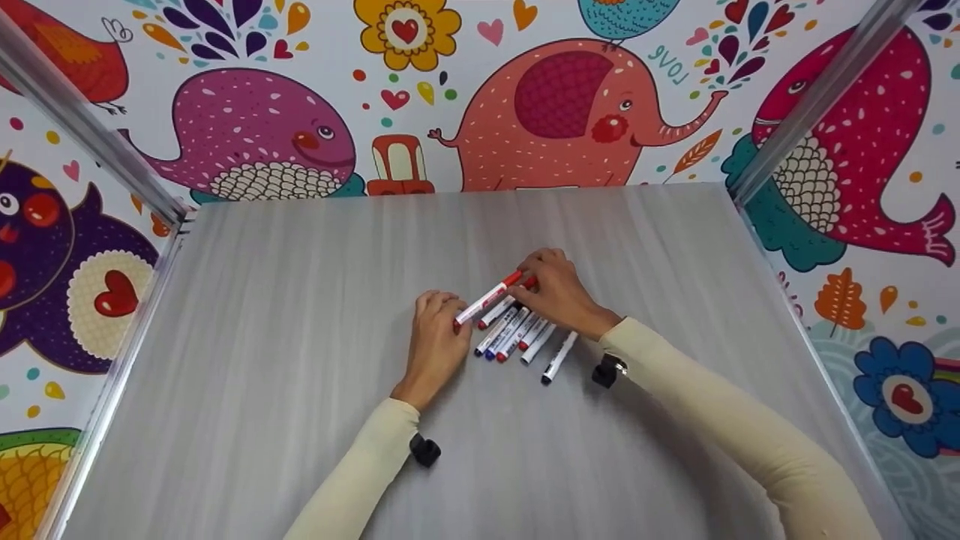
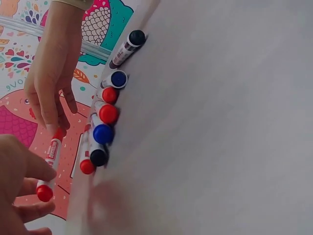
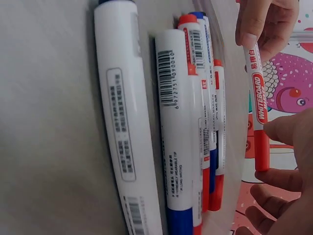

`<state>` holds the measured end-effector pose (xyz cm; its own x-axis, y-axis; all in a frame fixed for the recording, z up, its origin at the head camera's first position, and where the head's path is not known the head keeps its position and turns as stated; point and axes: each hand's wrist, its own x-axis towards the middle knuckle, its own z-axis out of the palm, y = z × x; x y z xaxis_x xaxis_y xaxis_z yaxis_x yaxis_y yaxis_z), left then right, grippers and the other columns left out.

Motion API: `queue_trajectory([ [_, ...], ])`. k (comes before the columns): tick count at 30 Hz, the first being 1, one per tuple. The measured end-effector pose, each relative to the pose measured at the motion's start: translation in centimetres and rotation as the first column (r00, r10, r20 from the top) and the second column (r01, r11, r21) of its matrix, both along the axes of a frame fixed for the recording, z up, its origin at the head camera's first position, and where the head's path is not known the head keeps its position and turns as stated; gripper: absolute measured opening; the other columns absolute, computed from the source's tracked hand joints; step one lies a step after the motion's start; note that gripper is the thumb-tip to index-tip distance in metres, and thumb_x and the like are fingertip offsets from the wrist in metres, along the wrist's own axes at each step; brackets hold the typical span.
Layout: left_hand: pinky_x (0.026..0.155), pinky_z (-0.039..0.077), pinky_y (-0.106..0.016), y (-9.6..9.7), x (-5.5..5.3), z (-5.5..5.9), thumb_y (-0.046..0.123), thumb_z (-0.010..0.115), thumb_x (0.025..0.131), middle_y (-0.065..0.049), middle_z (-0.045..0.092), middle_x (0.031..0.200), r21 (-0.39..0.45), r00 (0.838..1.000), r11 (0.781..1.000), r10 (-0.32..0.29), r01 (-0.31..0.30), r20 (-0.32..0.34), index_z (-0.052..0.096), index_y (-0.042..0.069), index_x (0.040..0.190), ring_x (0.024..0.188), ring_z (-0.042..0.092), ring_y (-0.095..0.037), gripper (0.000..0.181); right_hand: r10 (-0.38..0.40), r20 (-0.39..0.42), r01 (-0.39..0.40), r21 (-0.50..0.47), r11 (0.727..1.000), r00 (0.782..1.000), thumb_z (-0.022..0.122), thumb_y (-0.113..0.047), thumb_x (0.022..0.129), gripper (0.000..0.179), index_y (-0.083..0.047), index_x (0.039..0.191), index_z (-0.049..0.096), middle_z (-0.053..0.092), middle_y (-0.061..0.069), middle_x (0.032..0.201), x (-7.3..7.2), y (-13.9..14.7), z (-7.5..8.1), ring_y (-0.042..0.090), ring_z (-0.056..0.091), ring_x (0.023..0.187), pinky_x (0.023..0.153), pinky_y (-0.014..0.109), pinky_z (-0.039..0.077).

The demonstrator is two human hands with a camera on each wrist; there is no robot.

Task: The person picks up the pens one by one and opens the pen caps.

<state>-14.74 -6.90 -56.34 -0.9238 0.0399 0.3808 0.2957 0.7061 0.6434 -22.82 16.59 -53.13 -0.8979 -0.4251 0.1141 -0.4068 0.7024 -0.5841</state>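
A red-capped whiteboard marker (image 1: pixel 487 300) is held slantwise above the table between both hands. My left hand (image 1: pixel 435 341) pinches its lower end, near the red end plug (image 2: pixel 44 193). At the other end my right hand (image 1: pixel 559 289) has thumb and fingertip on the red cap (image 3: pixel 262 151); the cap is on the marker. Beneath lie several white-bodied markers side by side with red, blue and black ends, among them a blue-ended one (image 2: pixel 102 134) and a red-ended one (image 2: pixel 108 113). My right hand hides part of them in the head view.
A black-ended marker (image 1: pixel 559 358) lies a little apart, right of the row. The grey wood-grain table (image 1: pixel 300 315) has metal rails (image 1: pixel 105 420) at its sides. Cartoon-printed panels (image 1: pixel 412 97) stand behind and beside it. Each wrist carries a small black device (image 1: pixel 425 450).
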Motion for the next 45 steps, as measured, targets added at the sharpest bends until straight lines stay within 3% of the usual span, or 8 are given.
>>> queue_trajectory([
  [11,0.109,0.048,-0.052,-0.2,0.8,1.7,-0.004,0.084,0.089,-0.016,0.073,0.115,0.009,0.999,0.999,-0.046,0.046,0.0,0.078,-0.002,0.1,0.122,0.059,-0.038,0.013,0.005,0.017,-0.004,-0.058,0.998,1.0,0.081,-0.023,0.103,0.034,0.002,0.124,0.076,0.066,0.018,0.13,1.8,0.6,2.1,0.035,0.055,0.123,0.104,0.049,0.048],
  [19,0.112,0.048,-0.051,-0.4,1.0,3.2,-0.001,0.08,0.093,-0.014,0.073,0.12,0.03,0.99,0.995,-0.095,0.093,0.103,0.079,0.0,0.106,0.127,0.058,-0.035,0.012,0.025,0.128,-0.003,-0.172,0.985,0.991,0.075,-0.02,0.106,0.031,0.0,0.13,0.074,0.067,0.017,0.132,3.1,1.9,3.2,0.042,0.061,0.126,0.11,0.057,0.052],
  [25,0.111,0.05,-0.05,-0.8,1.2,3.9,-0.001,0.081,0.095,-0.014,0.073,0.121,0.029,0.984,0.995,-0.101,0.098,0.147,0.078,0.001,0.108,0.127,0.058,-0.035,0.014,0.054,0.176,-0.012,-0.232,0.973,0.983,0.073,-0.018,0.108,0.034,0.0,0.136,0.07,0.07,0.015,0.13,3.9,2.4,3.7,0.034,0.067,0.117,0.102,0.047,0.057],
  [30,0.106,0.054,-0.047,-0.9,1.3,4.4,0.0,0.08,0.097,-0.013,0.074,0.118,0.024,0.975,0.994,-0.107,0.105,0.194,0.078,0.001,0.111,0.122,0.061,-0.032,0.015,0.044,0.212,0.013,-0.259,0.966,0.976,0.074,-0.017,0.107,0.029,-0.002,0.131,0.074,0.075,0.011,0.122,4.3,2.6,3.8,0.027,0.069,0.105,0.094,0.039,0.059],
  [37,0.088,0.052,-0.047,-1.5,1.4,5.2,0.002,0.082,0.095,-0.01,0.075,0.099,0.059,0.961,0.987,-0.16,0.15,0.227,0.077,0.003,0.102,0.096,0.064,-0.031,0.009,0.065,0.362,0.057,-0.317,0.947,0.93,0.075,-0.019,0.107,0.023,-0.003,0.123,0.077,0.077,0.012,0.107,4.6,2.8,4.2,0.033,0.074,0.094,0.085,0.041,0.064],
  [45,0.077,0.049,-0.035,-2.2,1.3,5.7,0.002,0.084,0.092,-0.005,0.075,0.093,0.177,0.927,0.961,-0.255,0.212,0.275,0.078,0.005,0.098,0.086,0.064,-0.023,0.008,0.167,0.505,0.092,-0.449,0.889,0.847,0.073,-0.014,0.107,0.019,0.002,0.117,0.074,0.073,0.032,0.107,5.0,3.2,4.5,0.02,0.074,0.083,0.077,0.032,0.064],
])
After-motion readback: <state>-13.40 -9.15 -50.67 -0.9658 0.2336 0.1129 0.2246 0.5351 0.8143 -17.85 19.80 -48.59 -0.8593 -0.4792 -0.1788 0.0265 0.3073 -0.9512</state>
